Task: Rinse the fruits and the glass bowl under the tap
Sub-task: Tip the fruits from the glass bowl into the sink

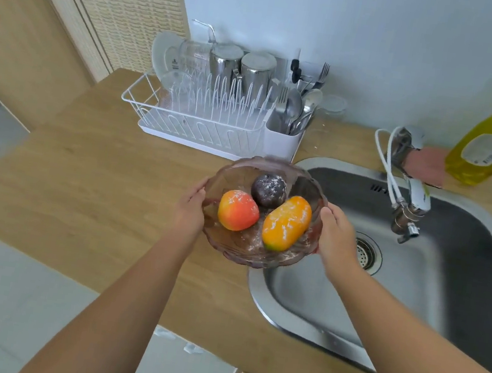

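Both hands hold the bowl: the left hand [190, 210] grips one side and the right hand [335, 235] grips the other. The bowl [260, 254] hangs over the counter edge, just left of the sink [298, 318]. Inside sit a red fruit [238, 210], a dark fruit [269, 189] and a yellow fruit [286, 222]. Glass is heavy, breaks easily and looks wet, so it may slip. Holding both sides is best. Fingers under the bowl are hidden. The tap [407, 207] looks blurry.

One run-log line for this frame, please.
hands: left hand and right hand hold glass bowl | contents: three fruits | position: over counter-sink edge | tap: no water visible
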The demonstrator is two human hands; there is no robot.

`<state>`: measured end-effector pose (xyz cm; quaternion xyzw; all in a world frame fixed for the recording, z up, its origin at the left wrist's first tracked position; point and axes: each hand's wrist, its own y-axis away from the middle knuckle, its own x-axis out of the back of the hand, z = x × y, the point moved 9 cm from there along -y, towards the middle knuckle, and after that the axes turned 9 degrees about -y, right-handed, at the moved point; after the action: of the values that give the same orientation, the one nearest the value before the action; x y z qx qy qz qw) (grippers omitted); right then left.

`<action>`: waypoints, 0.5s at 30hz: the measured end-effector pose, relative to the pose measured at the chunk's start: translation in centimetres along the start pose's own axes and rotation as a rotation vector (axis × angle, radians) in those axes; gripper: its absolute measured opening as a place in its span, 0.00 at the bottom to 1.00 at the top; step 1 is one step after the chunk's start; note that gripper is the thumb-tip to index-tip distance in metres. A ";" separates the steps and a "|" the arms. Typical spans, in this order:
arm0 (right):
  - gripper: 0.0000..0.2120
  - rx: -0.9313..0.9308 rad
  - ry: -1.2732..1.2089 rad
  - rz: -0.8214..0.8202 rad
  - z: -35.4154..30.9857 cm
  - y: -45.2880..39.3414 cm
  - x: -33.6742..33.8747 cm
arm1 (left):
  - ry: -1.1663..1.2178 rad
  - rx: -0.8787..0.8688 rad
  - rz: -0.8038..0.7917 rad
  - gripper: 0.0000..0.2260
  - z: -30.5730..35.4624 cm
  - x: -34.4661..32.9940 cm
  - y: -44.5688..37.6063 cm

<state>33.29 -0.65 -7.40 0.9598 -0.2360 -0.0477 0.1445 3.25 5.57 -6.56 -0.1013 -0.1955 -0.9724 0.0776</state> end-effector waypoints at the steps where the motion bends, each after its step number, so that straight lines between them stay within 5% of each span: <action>1: 0.13 0.006 0.008 0.028 0.0 0.0 1.3 | 0.007 -0.007 -0.030 0.16 0.1 -1.1 0.3; 6: 0.13 -0.006 0.081 0.171 0.6 -0.1 8.0 | -0.027 -0.013 -0.164 0.15 0.2 -6.6 2.0; 15: 0.13 -0.087 0.109 0.289 3.1 0.2 18.7 | -0.540 -0.120 -0.394 0.23 -1.7 -16.1 5.2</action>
<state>49.23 -10.32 -10.72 0.9098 -0.3611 0.0153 0.2039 19.50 1.95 -9.80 -0.3197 -0.1671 -0.9166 -0.1724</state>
